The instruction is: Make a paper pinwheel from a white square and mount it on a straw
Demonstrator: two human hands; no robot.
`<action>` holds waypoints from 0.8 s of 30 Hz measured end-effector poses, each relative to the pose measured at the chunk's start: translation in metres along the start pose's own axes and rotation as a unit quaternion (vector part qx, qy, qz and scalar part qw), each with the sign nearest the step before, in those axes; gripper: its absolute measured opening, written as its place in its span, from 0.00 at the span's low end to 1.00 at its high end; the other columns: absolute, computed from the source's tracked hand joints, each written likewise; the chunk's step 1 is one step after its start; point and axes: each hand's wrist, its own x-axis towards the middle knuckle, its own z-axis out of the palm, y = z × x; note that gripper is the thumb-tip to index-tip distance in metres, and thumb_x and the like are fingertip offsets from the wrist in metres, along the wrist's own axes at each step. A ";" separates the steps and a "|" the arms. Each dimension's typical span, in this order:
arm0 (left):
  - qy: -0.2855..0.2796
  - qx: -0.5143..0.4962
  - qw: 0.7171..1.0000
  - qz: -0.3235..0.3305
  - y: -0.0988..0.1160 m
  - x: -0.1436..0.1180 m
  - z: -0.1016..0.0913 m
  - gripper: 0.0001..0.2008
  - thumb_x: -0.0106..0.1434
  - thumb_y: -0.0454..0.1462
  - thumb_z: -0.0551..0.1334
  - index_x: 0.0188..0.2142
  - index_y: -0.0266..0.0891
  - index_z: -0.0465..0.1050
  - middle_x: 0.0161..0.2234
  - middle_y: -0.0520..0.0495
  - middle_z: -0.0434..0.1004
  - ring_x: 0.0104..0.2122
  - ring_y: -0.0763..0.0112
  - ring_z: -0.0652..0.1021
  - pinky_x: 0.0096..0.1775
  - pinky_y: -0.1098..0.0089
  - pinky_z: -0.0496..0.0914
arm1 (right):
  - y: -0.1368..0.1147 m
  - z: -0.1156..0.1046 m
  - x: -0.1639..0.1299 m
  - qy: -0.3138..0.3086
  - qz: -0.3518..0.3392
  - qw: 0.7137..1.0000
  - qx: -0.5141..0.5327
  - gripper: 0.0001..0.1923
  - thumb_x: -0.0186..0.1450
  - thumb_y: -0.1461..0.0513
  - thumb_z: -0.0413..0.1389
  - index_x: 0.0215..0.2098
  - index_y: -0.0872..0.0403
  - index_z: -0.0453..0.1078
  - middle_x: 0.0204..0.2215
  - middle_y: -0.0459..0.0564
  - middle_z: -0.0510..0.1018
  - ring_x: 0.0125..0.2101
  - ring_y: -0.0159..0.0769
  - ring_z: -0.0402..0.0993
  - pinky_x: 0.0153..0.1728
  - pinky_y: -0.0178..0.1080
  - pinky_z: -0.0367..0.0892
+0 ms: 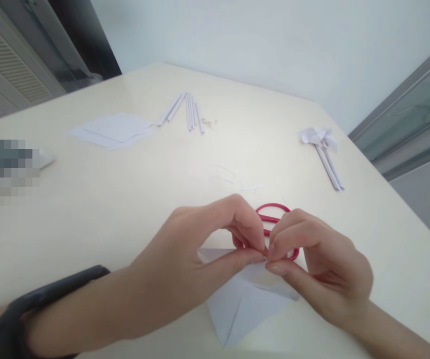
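My left hand (200, 254) and my right hand (320, 269) meet fingertip to fingertip over a folded white paper (243, 304) near the front of the table. Both pinch the paper's upper edge between thumb and forefinger. The sheet shows diagonal creases and hangs down toward me. Right behind my fingers lie red-handled scissors (273, 212), partly hidden by both hands. A black band (31, 309) is on my left wrist.
On the cream table (106, 209) lie a stack of white sheets (112, 130), several rolled paper sticks (188, 110), a paper pinwheel on sticks (323, 149) at the right, and thin paper scraps (233, 179). A blurred area sits at the left edge.
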 end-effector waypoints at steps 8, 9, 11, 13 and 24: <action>0.002 0.084 0.995 0.045 0.002 0.001 -0.003 0.07 0.59 0.28 0.62 0.32 0.42 0.70 0.29 0.60 0.78 0.28 0.80 0.78 0.32 0.81 0.71 | 0.000 0.002 -0.002 -0.012 0.030 0.999 -0.003 0.07 0.60 0.70 0.56 0.35 0.53 0.66 0.27 0.47 0.70 0.29 0.34 0.67 0.29 0.38 0.62; -0.001 0.098 0.994 0.058 0.002 0.000 -0.003 0.07 0.59 0.28 0.62 0.32 0.42 0.69 0.30 0.60 0.78 0.29 0.81 0.77 0.33 0.82 0.70 | 0.001 0.002 -0.003 -0.019 0.037 0.999 -0.003 0.06 0.61 0.69 0.56 0.35 0.53 0.65 0.28 0.47 0.70 0.29 0.34 0.66 0.30 0.39 0.62; -0.007 0.112 0.991 0.076 0.002 -0.002 -0.002 0.08 0.59 0.27 0.61 0.33 0.42 0.69 0.31 0.61 0.78 0.30 0.84 0.77 0.35 0.85 0.69 | 0.001 0.003 -0.003 -0.027 0.047 0.999 -0.002 0.05 0.63 0.68 0.54 0.35 0.52 0.64 0.28 0.46 0.69 0.30 0.34 0.65 0.32 0.39 0.62; -0.012 0.110 0.990 0.082 0.002 -0.002 -0.001 0.08 0.59 0.27 0.61 0.34 0.41 0.70 0.32 0.61 0.78 0.31 0.85 0.77 0.36 0.86 0.68 | 0.000 0.005 -0.004 -0.027 0.053 0.998 -0.003 0.04 0.64 0.67 0.52 0.35 0.52 0.63 0.28 0.46 0.68 0.30 0.34 0.64 0.31 0.39 0.61; -0.041 0.050 0.997 0.031 -0.003 0.001 0.000 0.05 0.58 0.31 0.62 0.35 0.39 0.71 0.34 0.51 0.78 0.35 0.74 0.76 0.40 0.74 0.71 | -0.008 0.011 -0.004 0.055 0.119 0.991 0.003 0.03 0.65 0.66 0.53 0.33 0.52 0.64 0.27 0.44 0.67 0.29 0.31 0.63 0.28 0.36 0.58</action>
